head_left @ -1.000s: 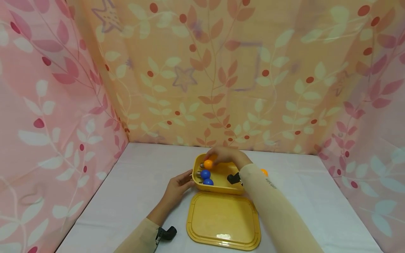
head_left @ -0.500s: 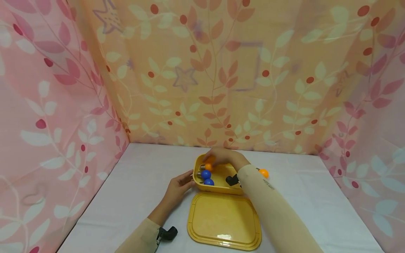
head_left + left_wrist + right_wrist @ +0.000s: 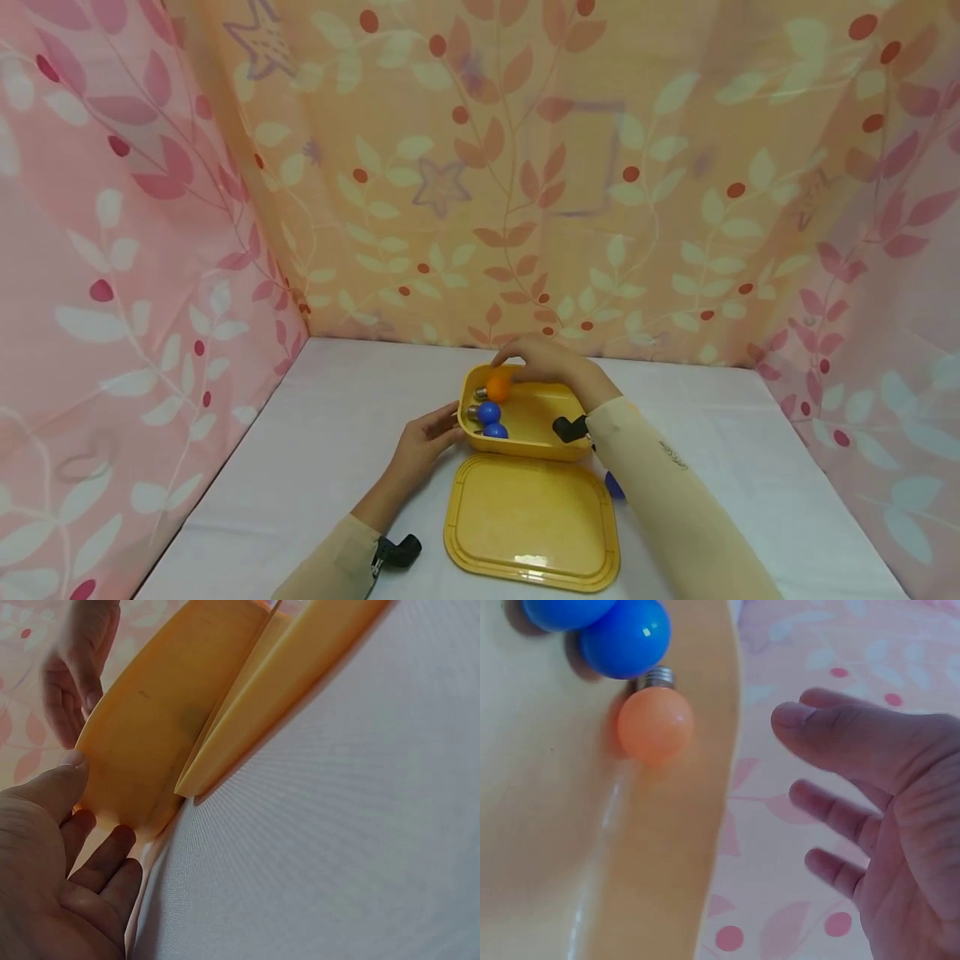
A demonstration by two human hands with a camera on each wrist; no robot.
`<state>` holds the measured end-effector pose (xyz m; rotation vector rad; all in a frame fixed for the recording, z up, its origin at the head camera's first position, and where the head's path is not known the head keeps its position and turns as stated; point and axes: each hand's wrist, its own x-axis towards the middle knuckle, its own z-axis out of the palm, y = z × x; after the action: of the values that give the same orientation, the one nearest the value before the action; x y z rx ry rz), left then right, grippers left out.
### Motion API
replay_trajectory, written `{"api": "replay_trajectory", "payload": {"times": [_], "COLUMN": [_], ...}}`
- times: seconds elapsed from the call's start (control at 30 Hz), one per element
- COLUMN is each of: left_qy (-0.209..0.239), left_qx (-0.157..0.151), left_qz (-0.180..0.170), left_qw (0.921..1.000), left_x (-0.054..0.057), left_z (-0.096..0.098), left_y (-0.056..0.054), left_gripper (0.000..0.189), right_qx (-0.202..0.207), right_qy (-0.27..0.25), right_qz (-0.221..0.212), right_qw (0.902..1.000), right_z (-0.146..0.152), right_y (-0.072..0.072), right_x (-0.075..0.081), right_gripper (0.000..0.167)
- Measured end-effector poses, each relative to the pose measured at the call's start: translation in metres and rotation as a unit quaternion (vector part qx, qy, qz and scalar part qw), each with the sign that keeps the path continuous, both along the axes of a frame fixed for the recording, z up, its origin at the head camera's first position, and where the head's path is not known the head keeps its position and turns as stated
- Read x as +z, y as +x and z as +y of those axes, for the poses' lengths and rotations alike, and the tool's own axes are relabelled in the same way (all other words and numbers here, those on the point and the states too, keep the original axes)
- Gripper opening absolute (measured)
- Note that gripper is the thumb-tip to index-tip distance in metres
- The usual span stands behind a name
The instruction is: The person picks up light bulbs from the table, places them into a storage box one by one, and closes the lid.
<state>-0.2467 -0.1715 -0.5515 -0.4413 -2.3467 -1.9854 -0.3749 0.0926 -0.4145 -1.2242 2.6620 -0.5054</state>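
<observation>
My left hand [image 3: 422,446] rests against the left end of a yellow plastic box [image 3: 525,450]. In the left wrist view its thumb and fingertips touch the box's outer wall, the fingers loosely bent. Inside the box, an orange bulb [image 3: 498,388] with a metal screw base lies by the back left corner. Two blue bulbs [image 3: 489,412] sit in front of it along the left side. My right hand [image 3: 551,362] hovers over the back rim, holding nothing. Seen from the right wrist, its fingers [image 3: 840,742] are spread apart from the orange bulb.
A flat yellow lid [image 3: 532,521] lies on the white cloth-covered table [image 3: 300,500] in front of the box. Right of the lid, a blue round object [image 3: 615,485] is partly hidden by the right sleeve. Patterned curtains [image 3: 600,167] stand behind and at both sides.
My right hand has let go of the orange bulb and moved up and right, off it. The bulb stays in the box. My left hand has not visibly moved.
</observation>
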Motion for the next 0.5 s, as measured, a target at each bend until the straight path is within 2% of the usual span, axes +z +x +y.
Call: {"api": "replay_trajectory", "payload": {"times": [0.37,0.5], "left_qy": [-0.004,-0.010], "left_qx": [0.005,0.011], "left_qz": [0.002,0.004], "left_qw": [1.0000,0.9999], "left_x": [-0.004,-0.003], "left_z": [0.000,0.001], "left_y": [-0.002,-0.002], "left_gripper": [0.057,0.056], "right_qx": [-0.039,-0.054], "right_qy": [-0.030,-0.050], "right_qz": [0.050,0.049], "right_qw": [0.9975,0.9961], "right_z": [0.026,0.035], "right_y": [0.022,0.033], "right_x": [0.014,0.019], "right_gripper": [0.032,0.035]}}
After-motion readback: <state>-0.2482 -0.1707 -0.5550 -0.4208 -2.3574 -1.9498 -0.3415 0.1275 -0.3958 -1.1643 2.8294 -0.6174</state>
